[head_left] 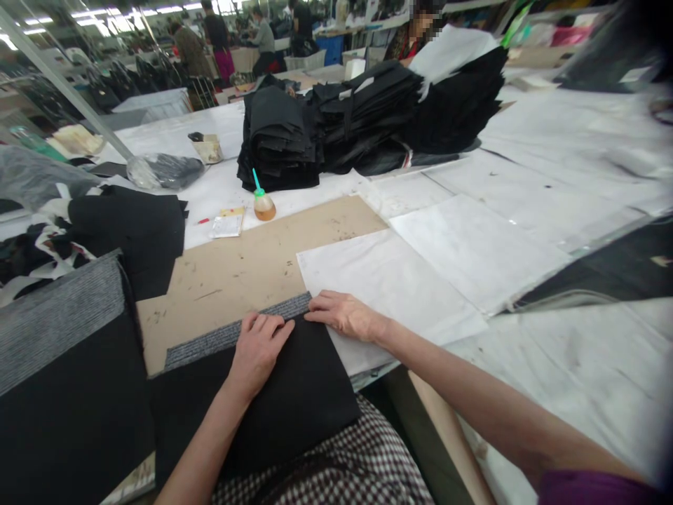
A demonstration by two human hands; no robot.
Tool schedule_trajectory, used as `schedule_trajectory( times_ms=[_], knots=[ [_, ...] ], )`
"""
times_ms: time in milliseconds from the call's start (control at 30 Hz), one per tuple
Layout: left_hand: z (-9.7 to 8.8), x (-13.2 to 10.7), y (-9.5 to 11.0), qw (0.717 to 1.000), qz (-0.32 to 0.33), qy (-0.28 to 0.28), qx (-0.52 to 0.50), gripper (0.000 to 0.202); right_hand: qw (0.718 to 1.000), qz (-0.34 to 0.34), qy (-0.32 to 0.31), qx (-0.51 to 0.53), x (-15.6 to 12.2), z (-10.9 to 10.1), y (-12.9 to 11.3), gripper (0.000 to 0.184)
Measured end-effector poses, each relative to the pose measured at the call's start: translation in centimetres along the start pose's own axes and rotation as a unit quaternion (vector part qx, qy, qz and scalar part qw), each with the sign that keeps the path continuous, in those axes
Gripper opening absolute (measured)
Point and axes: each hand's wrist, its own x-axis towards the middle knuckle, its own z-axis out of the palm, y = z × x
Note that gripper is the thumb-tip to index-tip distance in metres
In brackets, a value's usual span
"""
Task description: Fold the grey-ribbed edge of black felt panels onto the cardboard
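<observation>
A black fabric panel (294,372) lies over the near table edge and hangs onto my checked lap. Along its far side runs a ribbed grey strip (210,341). My left hand (260,351) rests on the panel with bent fingers by the strip, its thumb spread to the right; it presses from above. At the far right corner, my right hand (341,315) has its fingers together on the strip's end and the thumb on the black fabric, pinching the edge there. The undersides of both hands are hidden.
Beneath the panel lies tan board (252,256), with white sheets (389,287) at right. Grey-topped black panels (63,358) are stacked left. Beyond stand a small bottle of amber liquid (264,207), a notepad (228,224) and bundled black fabric (362,105). A person (402,42) is behind.
</observation>
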Motion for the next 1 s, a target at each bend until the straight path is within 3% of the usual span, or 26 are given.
schedule_trajectory(
  times_ms=[200, 300, 400, 500, 600, 800, 1000],
  knots=[
    [-0.4, 0.0, 0.2, 0.999, 0.024, 0.015, 0.015, 0.031, 0.998, 0.050, 0.006, -0.043, -1.9, -1.3, 0.3, 0.025],
    [-0.5, 0.0, 0.3, 0.999, 0.026, 0.007, 0.020, 0.030, 0.986, 0.140, 0.038, -0.087, -1.3, -1.7, -2.0, 0.025],
    [-0.5, -0.1, 0.3, 1.000, 0.021, 0.005, 0.017, 0.028, 0.975, 0.190, 0.067, -0.092, 0.4, 0.0, -5.6, 0.032],
    [-0.5, -0.8, -0.4, 1.000, 0.004, 0.011, -0.012, 0.028, 0.975, 0.192, 0.064, -0.090, 1.7, 2.8, -8.1, 0.038],
    [-0.8, -2.6, -2.0, 0.998, -0.014, 0.013, -0.064, 0.031, 0.976, 0.191, 0.057, -0.083, 1.7, 4.6, -8.5, 0.042],
    [-1.6, -6.5, -4.9, 0.992, -0.049, 0.017, -0.112, 0.028, 0.980, 0.179, 0.021, -0.084, 1.5, 4.5, -8.0, 0.060],
    [-2.3, -6.9, -5.0, 0.998, -0.024, -0.012, -0.059, 0.033, 0.979, 0.174, 0.006, -0.107, 1.9, 4.6, -8.5, 0.063]
  ],
)
